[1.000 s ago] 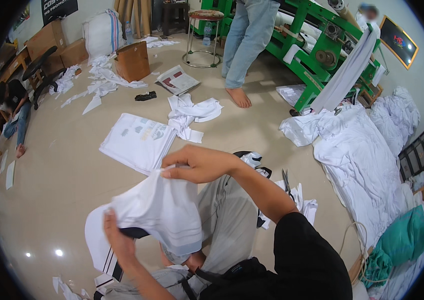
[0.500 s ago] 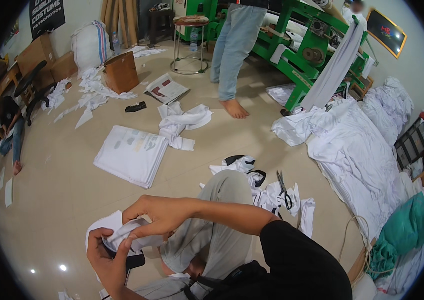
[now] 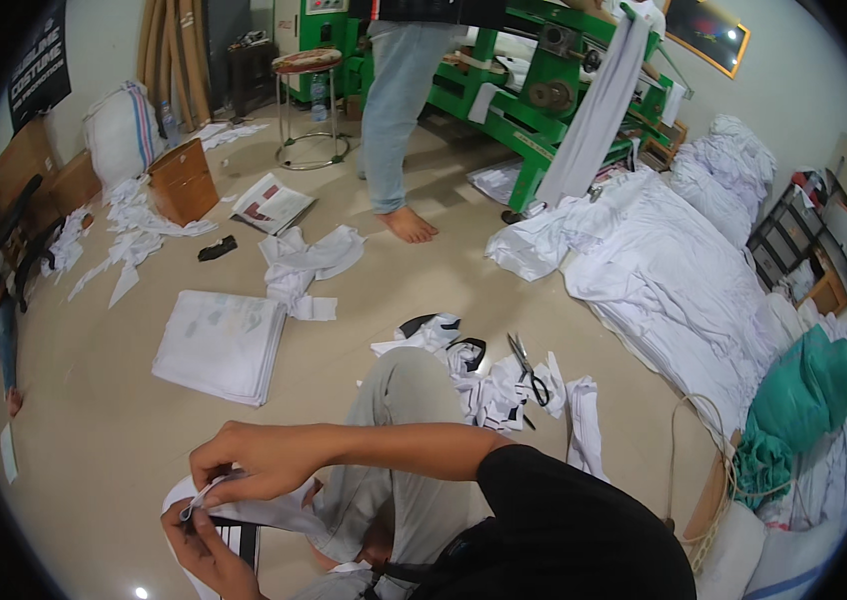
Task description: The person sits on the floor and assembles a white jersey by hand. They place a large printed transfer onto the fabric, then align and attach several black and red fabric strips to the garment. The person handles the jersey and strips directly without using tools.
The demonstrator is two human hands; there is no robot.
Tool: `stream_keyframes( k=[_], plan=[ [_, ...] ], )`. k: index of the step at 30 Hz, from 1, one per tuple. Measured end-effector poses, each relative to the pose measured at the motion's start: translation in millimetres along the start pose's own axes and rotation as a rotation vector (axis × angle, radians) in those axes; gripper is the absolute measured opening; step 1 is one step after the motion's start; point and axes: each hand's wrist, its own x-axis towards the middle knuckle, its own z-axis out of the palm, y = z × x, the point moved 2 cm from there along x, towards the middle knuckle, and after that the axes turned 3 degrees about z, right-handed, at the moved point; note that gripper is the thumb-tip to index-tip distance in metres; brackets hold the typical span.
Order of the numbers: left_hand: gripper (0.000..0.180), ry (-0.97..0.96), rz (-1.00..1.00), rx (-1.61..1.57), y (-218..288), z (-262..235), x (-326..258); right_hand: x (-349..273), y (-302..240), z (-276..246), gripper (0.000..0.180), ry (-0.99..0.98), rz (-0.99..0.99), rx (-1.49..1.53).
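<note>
Low in front of me, a piece of white cloth [image 3: 289, 512] lies across my hands and reaches toward my bent knee. A black-and-white striped part [image 3: 241, 540] hangs beneath it. My left hand [image 3: 206, 555] pinches a small folded edge of the cloth between thumb and fingers. From above, my right hand [image 3: 262, 462] grips the same fold, its thumb and fingertips close to the left ones. The exact shape of the fold is partly hidden by the fingers.
Beyond my knee are scissors [image 3: 529, 370] on white and black fabric scraps [image 3: 494, 395]. A stack of folded white cloth [image 3: 219, 345] lies ahead left. White fabric [image 3: 664, 280] spreads along the right. Another person's bare foot [image 3: 409, 225] stands near a green machine [image 3: 554, 95].
The view has swung right, so the room sits further left. My hands have drawn closer together on the cloth's fold, and more of the striped part shows below.
</note>
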Motion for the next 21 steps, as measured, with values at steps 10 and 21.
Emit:
stream_keyframes(
  k=[10, 21],
  plan=[
    [0.040, 0.192, -0.052, -0.139, -17.4, 17.4, -23.1, 4.7, -23.1, 27.5, 0.018, 0.084, 0.001, 0.023],
    [0.028, 0.238, 0.060, 0.037, -24.9, -13.4, -35.7, -6.1, -43.9, 17.6, 0.024, 0.024, -0.018, -0.243]
  ],
)
